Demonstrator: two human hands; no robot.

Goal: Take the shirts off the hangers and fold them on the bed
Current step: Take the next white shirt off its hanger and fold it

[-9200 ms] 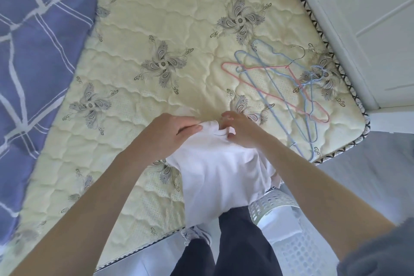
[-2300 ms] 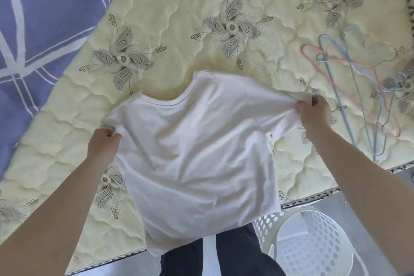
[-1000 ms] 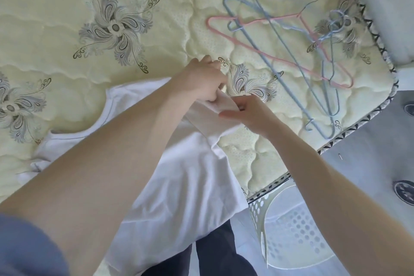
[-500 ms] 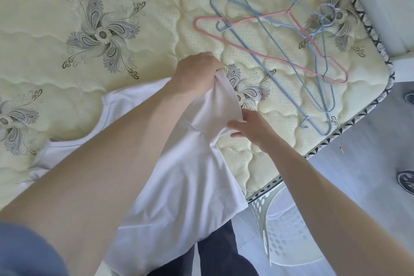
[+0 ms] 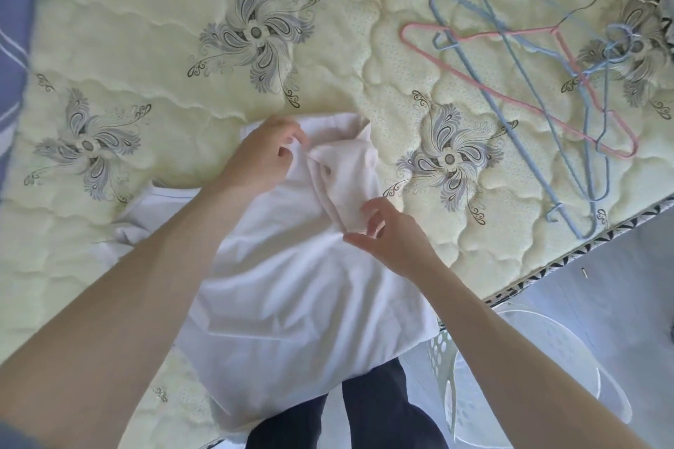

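The cream quilted bed point(image 5: 146, 29) with grey flower motifs spreads beyond both hands. A white short-sleeved shirt point(image 5: 291, 284) lies flat under the forearms, its hem hanging off the edge nearest the person. Its sleeve is bunched between the hands. The left hand point(image 5: 260, 160) pinches the sleeve's far edge with curled fingers, and the right hand point(image 5: 386, 233) pinches its near end between thumb and forefinger. Half a second ago the sleeve was held up and stretched flat; now it is folded inward over the shirt. Pink and blue wire hangers point(image 5: 525, 91) lie beyond the right hand, well apart. A white perforated basket point(image 5: 474, 394) stands below the right forearm.
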